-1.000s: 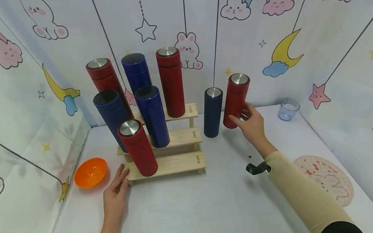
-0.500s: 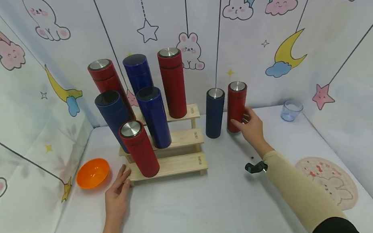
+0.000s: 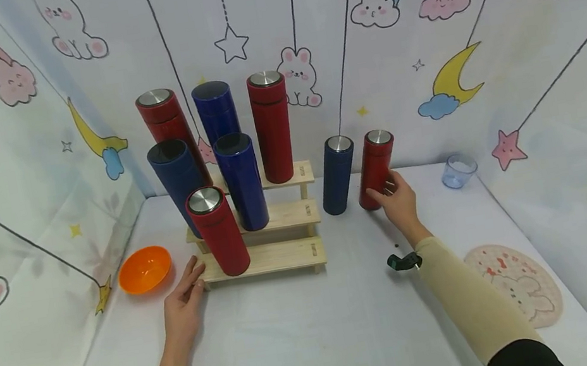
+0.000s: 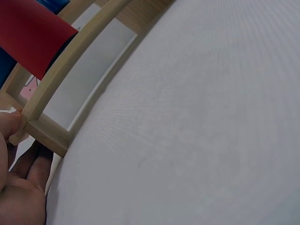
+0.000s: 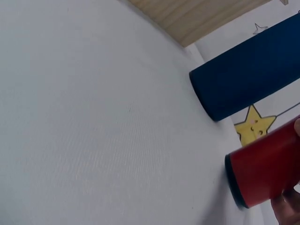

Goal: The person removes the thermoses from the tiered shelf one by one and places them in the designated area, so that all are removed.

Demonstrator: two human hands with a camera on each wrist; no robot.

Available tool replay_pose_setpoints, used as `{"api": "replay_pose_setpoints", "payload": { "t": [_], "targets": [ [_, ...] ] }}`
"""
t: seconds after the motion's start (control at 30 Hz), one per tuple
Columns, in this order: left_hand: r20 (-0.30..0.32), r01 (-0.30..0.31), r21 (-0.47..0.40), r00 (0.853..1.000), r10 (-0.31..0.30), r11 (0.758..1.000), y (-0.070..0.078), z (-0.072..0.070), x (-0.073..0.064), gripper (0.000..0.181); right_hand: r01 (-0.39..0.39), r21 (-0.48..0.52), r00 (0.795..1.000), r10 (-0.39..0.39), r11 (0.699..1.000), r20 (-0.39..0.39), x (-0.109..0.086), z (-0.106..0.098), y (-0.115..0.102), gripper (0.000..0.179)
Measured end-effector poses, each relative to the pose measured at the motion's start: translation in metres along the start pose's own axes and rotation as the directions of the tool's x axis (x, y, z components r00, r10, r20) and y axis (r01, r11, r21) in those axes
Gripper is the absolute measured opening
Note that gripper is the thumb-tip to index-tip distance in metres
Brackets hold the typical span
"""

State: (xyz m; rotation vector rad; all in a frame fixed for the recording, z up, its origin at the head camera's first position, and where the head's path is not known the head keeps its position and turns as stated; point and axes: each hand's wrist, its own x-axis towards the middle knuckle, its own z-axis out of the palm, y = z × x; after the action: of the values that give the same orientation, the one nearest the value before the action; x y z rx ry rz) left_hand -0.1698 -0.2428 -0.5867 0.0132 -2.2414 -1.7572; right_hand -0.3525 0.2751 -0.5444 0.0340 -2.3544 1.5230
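My right hand (image 3: 400, 201) grips the lower part of a red thermos (image 3: 375, 160) with a silver lid top, at the table's back. In the right wrist view, the dark base of the red thermos (image 5: 262, 168) is at or just over the cloth; contact is unclear. Just left of it stands a dark blue thermos (image 3: 337, 176). My left hand (image 3: 182, 306) holds the left end of the lowest step of a three-step wooden rack (image 3: 288, 255). In the left wrist view, fingers (image 4: 40, 168) lie against the rack's leg.
On the rack stand a red thermos (image 3: 221, 236) in front, two blue ones (image 3: 242, 185) mid-step, and red, blue and red ones (image 3: 272, 129) behind. An orange bowl (image 3: 145, 270) lies left; a clear cup (image 3: 459, 171) and a round mat (image 3: 517, 285) lie right.
The right hand has lowered the red thermos beside the dark blue one and brought it more upright. It then shifts very slightly right. My left hand stays at the rack.
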Motion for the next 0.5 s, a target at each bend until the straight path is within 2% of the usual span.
{"api": "replay_pose_setpoints", "payload": {
  "t": [0.17,0.5],
  "targets": [
    [-0.004,-0.008,0.001,1.0,0.008,1.0,-0.0009,-0.0007,0.0016,0.037,0.011,0.007,1.0,-0.011,1.0,0.017,0.0012,-0.0033,0.0039,0.071],
    [-0.007,-0.004,0.008,1.0,0.004,1.0,0.0002,0.0006,0.0021,0.036,-0.019,0.018,0.999,0.019,1.0,0.032,-0.0018,-0.006,0.0062,0.075]
  ]
}}
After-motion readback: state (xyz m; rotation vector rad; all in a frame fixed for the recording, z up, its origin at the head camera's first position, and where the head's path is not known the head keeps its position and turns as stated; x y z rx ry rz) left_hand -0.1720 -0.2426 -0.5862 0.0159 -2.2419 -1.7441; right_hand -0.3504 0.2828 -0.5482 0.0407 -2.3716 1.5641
